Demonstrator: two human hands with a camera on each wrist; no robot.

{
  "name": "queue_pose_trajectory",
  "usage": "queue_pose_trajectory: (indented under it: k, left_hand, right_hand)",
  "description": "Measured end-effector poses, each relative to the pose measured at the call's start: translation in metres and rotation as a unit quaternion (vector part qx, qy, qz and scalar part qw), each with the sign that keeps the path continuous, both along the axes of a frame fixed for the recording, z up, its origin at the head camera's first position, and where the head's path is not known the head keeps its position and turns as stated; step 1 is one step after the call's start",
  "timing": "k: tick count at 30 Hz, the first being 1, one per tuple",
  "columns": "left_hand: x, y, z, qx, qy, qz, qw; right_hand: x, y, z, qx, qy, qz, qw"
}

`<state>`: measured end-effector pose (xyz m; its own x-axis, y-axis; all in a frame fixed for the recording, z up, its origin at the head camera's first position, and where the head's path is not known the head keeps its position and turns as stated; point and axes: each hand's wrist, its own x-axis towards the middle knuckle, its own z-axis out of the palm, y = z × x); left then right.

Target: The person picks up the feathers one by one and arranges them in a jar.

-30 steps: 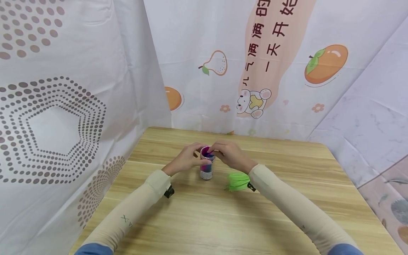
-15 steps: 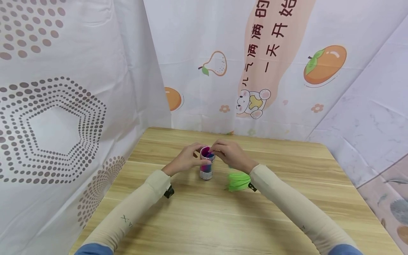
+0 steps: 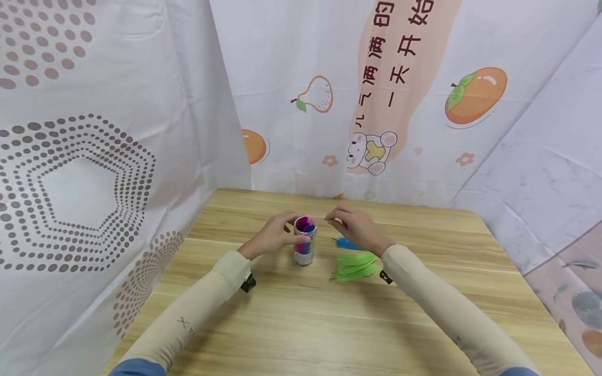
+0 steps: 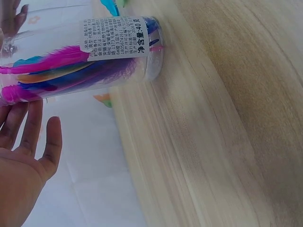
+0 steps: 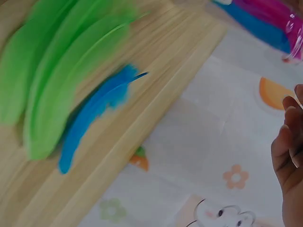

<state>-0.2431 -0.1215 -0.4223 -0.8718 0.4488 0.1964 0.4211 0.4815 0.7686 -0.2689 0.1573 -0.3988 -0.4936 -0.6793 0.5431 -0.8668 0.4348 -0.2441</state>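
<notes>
My left hand (image 3: 274,236) holds a clear plastic jar (image 3: 303,258) near its rim, thumb on the near side and fingers behind. The jar stands upright on the table, its mouth uncovered. Pink, blue, purple and orange feathers (image 4: 71,71) show through its wall beside a white printed label (image 4: 116,40). To the right of the jar, my right hand (image 3: 355,227) is raised with loosely bent fingers and nothing between them. Below it lie a blue feather (image 5: 97,106) and a bunch of several green feathers (image 5: 61,71), side by side on the table.
The wooden table (image 3: 305,324) ends at a back edge not far behind the jar. White printed curtains (image 3: 291,120) hang behind it and at the left. My forearms reach in from the near side, in pale sleeves (image 3: 207,292).
My right hand was at the jar's mouth with a pink feather. The hand has moved away to the right, and pink feather tips now stick up in the jar. My left hand stays in place.
</notes>
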Motion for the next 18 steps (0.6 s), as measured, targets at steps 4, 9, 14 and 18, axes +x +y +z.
queue_pose_trajectory:
  k: [4,9,14,18]
  left_hand:
    - [0.000,0.000,0.000,-0.001,-0.002,0.001,1.0000]
    - [-0.001,0.000,-0.001,-0.001,0.004,0.001,1.0000]
    - [-0.001,0.001,-0.001,-0.005,0.006,0.002,1.0000]
    - [-0.001,0.000,-0.001,-0.003,0.002,0.003,1.0000]
  right_hand:
    - [-0.005,0.017,-0.012,0.008,-0.011,-0.021,0.9997]
    - [-0.007,0.038,-0.026,0.023,-0.017,-0.050,0.9983]
    - [-0.009,0.059,-0.038,0.039,-0.047,-0.082,0.9948]
    - [-0.012,0.074,-0.048,0.056,-0.065,-0.107,0.9906]
